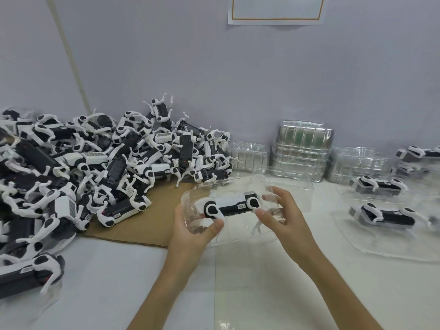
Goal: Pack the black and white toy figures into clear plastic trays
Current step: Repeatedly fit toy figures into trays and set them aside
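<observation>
Both forearms reach in from the bottom of the view and meet over a white tabletop [238,294], holding one clear moulded plastic tray [190,201] between them, lifted and tilted toward the camera. A black and white toy figure with round black-and-white leg joints [228,204] lies lengthwise in the tray's cavity, its white legs pointing down toward the tray's lower edge.

The left hand [190,225] grips the tray's left end. Its thumb [215,226] presses on the front face just below the figure, and its other fingers are hidden behind the plastic. The right hand [283,215] grips the right end, with the wrist bent inward, the thumb [263,214] laid on the front near the figure's right joint, and the fingers [278,194] curled over the tray's edge. Both hands pinch the tray between thumb and fingers.

To the left, a large loose heap of identical black and white figures [95,163] spreads across the table, partly on a flat sheet of brown cardboard [147,220] and up against a pale lilac wall [238,79]. Behind the held tray, stacks of empty clear trays [302,151] stand along the wall. To the right, a few packed trays [378,186] lie on the table, each with a figure inside, well apart from the hands. A white paper notice with an orange border [276,10] hangs on the wall above.
</observation>
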{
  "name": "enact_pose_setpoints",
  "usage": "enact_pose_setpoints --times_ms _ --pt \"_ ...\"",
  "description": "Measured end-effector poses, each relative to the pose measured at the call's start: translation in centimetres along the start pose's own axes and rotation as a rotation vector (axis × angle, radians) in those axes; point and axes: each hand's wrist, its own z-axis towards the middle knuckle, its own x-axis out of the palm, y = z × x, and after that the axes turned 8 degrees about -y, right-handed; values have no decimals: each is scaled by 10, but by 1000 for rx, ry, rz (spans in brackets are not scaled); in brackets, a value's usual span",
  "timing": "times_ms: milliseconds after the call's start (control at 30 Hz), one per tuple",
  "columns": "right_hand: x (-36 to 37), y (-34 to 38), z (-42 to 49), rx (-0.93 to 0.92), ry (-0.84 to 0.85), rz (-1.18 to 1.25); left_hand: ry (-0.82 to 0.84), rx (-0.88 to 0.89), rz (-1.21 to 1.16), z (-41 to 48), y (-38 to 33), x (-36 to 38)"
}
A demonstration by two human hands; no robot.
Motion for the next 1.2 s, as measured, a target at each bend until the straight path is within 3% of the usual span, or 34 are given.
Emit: enact_pose_setpoints --times_ms 333,600,667,733,800,900,1033,1200 --pt "-1 2 -2 -32 -66 -96 -49 99 74 0 1 0" --pt "-7 -3 3 417 61 -181 -65 -145 14 6 4 -8" --pt "-10 -6 4 340 31 -388 -42 -130 81 5 4 -7" --pt "-9 -3 1 99 -84 -587 -7 -74 167 3 4 -6" --pt "-4 8 -5 -203 -168 -523 35 -30 215 1 4 -6" --pt "13 19 -20 -481 2 -555 117 -13 278 0 3 -2" --pt "32 9 -32 -477 272 -789 195 -89 221 -5 2 5" --pt "13 -4 -15 -304 157 -803 174 -82 254 -5 2 7"
